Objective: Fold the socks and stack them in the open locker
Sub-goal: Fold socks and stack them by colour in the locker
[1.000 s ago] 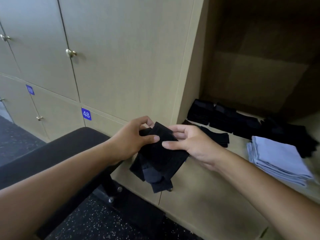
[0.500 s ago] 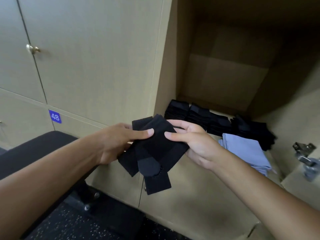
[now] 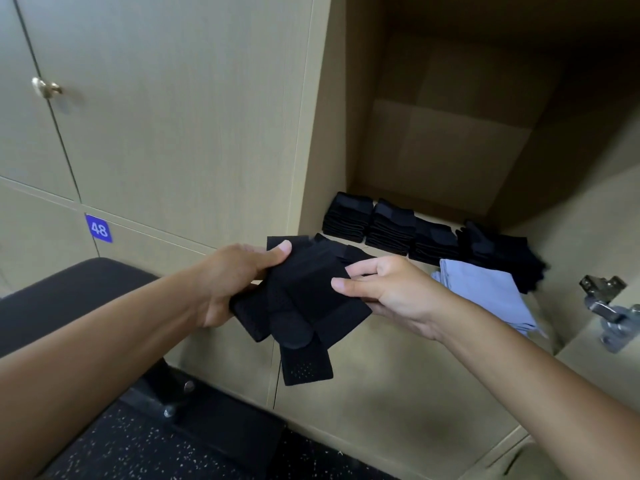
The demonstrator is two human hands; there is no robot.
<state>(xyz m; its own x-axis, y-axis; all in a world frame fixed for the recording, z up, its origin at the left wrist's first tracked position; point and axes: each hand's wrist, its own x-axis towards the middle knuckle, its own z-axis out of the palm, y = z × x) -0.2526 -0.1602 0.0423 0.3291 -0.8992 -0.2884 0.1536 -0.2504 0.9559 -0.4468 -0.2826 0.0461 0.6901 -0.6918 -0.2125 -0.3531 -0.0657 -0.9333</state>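
A bundle of black socks (image 3: 304,299) hangs in the air just in front of the open locker (image 3: 450,161), its loose ends drooping below. My left hand (image 3: 235,271) grips the bundle's left side, thumb on top. From the right, my right hand (image 3: 384,289) pinches its other edge between thumb and fingers. Inside the locker, several stacks of folded black socks (image 3: 391,226) stand in a row along the floor. A looser black heap (image 3: 502,254) lies at the right end of that row.
A folded light blue cloth (image 3: 485,292) lies on the locker floor near the front. A metal door hinge (image 3: 606,310) juts out at the right. Closed locker doors fill the left, one labelled 48 (image 3: 98,229). A black padded bench (image 3: 69,299) sits under my left arm.
The view has swung right, showing more of the locker interior and the hinge. Both hands keep holding the black socks, which have spread out wider between them.
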